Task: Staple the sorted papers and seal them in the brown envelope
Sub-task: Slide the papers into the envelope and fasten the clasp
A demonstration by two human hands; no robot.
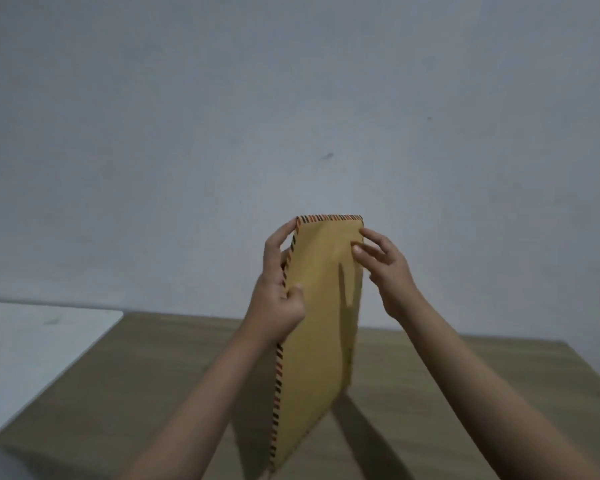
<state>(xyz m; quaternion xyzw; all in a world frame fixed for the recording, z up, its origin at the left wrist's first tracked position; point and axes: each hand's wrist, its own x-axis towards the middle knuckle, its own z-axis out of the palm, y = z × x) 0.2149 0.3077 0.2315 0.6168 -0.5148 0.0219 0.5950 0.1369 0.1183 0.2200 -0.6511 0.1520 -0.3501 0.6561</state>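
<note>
A brown envelope [321, 317] with a striped red-and-black border stands upright in the air above the wooden table [153, 393]. My left hand [279, 292] grips its left edge, thumb on the front face and fingers behind. My right hand [387, 271] pinches the upper right corner, thumb on the front and other fingers spread loosely. No papers or stapler are in view; what the envelope holds is hidden.
A white surface [32, 355] lies at the left, next to the wooden table. A plain grey-blue wall [291, 116] fills the view behind the table.
</note>
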